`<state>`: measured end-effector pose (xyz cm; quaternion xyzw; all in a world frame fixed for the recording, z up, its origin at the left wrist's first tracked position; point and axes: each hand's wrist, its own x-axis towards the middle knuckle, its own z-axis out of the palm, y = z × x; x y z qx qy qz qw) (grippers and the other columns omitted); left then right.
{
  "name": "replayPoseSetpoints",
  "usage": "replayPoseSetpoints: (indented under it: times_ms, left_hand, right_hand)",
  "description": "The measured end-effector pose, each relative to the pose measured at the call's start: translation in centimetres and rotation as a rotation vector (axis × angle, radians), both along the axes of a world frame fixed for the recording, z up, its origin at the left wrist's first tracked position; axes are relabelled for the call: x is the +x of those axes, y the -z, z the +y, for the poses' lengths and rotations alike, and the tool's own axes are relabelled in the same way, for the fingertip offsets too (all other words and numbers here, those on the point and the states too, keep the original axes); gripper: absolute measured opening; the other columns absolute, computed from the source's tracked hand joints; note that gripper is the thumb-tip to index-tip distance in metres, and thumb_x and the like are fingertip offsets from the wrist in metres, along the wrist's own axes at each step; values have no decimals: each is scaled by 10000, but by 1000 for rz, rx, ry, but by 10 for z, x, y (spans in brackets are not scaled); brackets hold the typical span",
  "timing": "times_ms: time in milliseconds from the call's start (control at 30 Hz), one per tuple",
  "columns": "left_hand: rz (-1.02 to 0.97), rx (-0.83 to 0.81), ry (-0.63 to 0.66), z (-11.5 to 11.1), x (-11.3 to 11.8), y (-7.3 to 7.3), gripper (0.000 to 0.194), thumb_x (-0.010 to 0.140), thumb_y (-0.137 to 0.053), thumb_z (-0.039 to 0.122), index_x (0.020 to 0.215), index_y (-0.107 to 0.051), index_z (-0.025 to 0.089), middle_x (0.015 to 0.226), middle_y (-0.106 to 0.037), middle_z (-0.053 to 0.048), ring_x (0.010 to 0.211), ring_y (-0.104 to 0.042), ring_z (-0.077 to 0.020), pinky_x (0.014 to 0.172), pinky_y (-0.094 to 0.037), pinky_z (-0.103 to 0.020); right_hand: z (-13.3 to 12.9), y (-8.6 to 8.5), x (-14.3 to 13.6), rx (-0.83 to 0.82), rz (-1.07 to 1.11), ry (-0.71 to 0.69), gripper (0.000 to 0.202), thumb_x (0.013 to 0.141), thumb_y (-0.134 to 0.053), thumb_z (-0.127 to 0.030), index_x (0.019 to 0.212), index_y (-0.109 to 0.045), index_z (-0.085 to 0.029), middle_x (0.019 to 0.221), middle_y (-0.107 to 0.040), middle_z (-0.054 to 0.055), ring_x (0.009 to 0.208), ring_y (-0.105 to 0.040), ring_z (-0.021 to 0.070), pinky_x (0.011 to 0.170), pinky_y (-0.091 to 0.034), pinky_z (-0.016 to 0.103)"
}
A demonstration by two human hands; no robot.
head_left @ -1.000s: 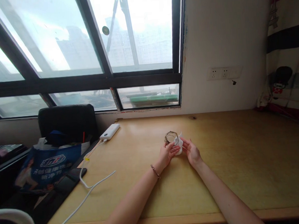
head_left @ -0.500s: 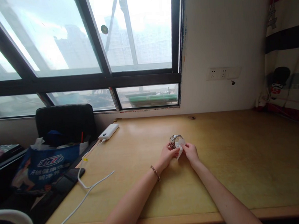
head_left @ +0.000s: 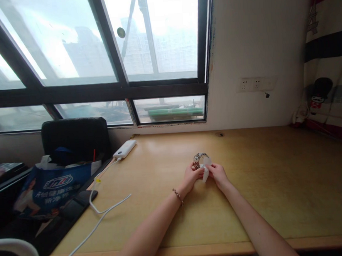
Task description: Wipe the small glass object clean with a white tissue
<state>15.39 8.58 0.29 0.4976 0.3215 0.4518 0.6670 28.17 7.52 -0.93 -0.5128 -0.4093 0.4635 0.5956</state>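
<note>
my two hands at work over a wooden desk (head_left: 159,217), seen from above. my left hand (head_left: 190,176), a beaded bracelet (head_left: 178,197) at its wrist, is curled mostly closed, thumb toward the middle, and has hold of the near left side of a shiny ring-shaped object (head_left: 196,159). my right hand (head_left: 219,175) is drawn into a pinch, its fingertips on a thin white sheet (head_left: 205,177), paper or cloth, i cannot tell which. the object is near the middle of the desk, between and just beyond my hands, its opening turned toward me; whether its lower edge touches the wood is hidden by my fingers. the sheet hangs below the ring between both hands. a pale patch stands at the ring's right side; i cannot tell if it belongs to the sheet.

step in hand, as i judge it: working the sheet against the near right part of the ring. the next move calls, i think, for a steady left grip and a light right pinch, with the sheet laid flat to the surface; a loose fold could slip.

well apart, at left: a white power bank (head_left: 125,149) and a white cable (head_left: 117,204).
</note>
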Motion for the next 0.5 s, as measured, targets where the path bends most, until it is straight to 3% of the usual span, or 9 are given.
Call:
replayPoseSetpoints:
  times_ms: [100, 233, 300, 400, 500]
  left_hand:
    - [29, 58, 17, -2, 1, -2, 369, 609, -656, 240, 920, -489, 135, 793, -620, -50, 648, -602, -148, 580, -501, -255]
    - [143, 134, 47, -4, 0, -7, 268, 600, -625, 198, 828, -501, 130, 586, -579, 4, 449, -523, -99, 430, -425, -194]
    - [163, 136, 103, -4, -2, -9, 175, 630, -574, 208, 767, -496, 133, 470, -520, 32, 357, -448, -75, 377, -370, -180]
    - [107, 107, 205, -3, -6, -9, 99, 665, -490, 228, 714, -478, 143, 392, -446, 57, 289, -332, -51, 340, -336, -181]
    - [66, 54, 229, -3, -8, -8, 106, 679, -448, 256, 686, -460, 151, 364, -380, 75, 273, -262, -41, 313, -309, -174]
  right_hand:
    - [-1, 1, 1, -24, -19, 25, 323, 577, -606, -371, 775, -633, -118, 744, -658, 70, 679, -589, 214, 598, -454, 287]
    - [-12, -10, 2, 60, -547, 299, 258, 652, -541, -365, 768, -640, -157, 678, -649, 55, 609, -553, 189, 575, -403, 267]
    - [-18, -18, 0, 136, -713, 372, 279, 712, -483, -363, 842, -637, -171, 700, -650, 57, 606, -543, 182, 592, -386, 266]
    - [-25, -25, -3, 215, -778, 403, 322, 756, -441, -361, 942, -620, -169, 748, -652, 70, 612, -544, 179, 610, -377, 266]
    - [-24, -26, -3, 240, -708, 399, 378, 747, -465, -370, 1025, -588, -146, 748, -652, 74, 613, -550, 181, 614, -386, 266]
